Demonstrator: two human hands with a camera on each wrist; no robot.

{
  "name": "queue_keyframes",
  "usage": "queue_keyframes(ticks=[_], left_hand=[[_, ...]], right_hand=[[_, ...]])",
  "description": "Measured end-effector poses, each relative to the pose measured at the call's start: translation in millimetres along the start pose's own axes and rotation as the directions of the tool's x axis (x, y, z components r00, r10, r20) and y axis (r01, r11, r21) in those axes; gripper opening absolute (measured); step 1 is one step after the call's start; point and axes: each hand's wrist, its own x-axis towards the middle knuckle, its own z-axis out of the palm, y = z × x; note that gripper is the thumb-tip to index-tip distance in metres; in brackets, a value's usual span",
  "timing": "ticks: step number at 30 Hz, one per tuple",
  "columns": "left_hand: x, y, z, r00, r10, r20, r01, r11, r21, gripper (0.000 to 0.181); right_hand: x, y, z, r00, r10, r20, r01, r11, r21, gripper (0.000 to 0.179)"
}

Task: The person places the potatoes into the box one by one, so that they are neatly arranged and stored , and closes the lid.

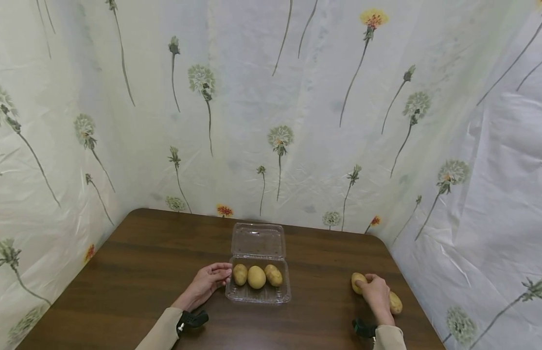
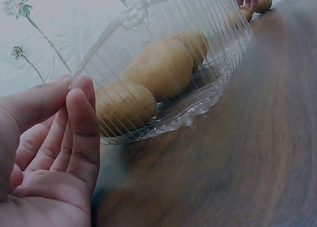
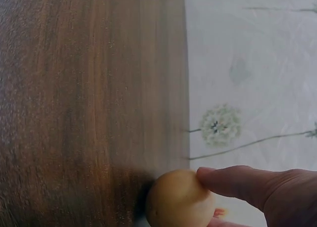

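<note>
Table [image 1: 319, 277]: brown, beneath my grip
Left hand [image 1: 206, 283]: pinching clear box [image 1: 259, 297], potatoes [image 1: 256, 277] beyond
Right hand [image 1: 376, 294]: I hold one potato [image 1: 356, 282]

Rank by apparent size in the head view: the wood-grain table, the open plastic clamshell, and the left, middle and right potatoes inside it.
1. Wood-grain table
2. Open plastic clamshell
3. Middle potato
Left potato and right potato look about alike, so unranked below it.

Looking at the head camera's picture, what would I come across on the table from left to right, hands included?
Left hand, left potato in the clear container, middle potato there, right potato there, pinched potato, right hand, outermost potato.
</note>
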Motion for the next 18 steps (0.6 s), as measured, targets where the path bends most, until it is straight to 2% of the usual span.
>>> queue_keyframes(ticks=[18], left_hand=[[0.1, 0.1, -0.1, 1.000, 0.000, -0.001, 0.000, 1.000, 0.009, 0.038]], right_hand=[[-0.7, 2.7, 3.8, 1.000, 0.007, 0.012, -0.007, 1.000, 0.004, 0.056]])
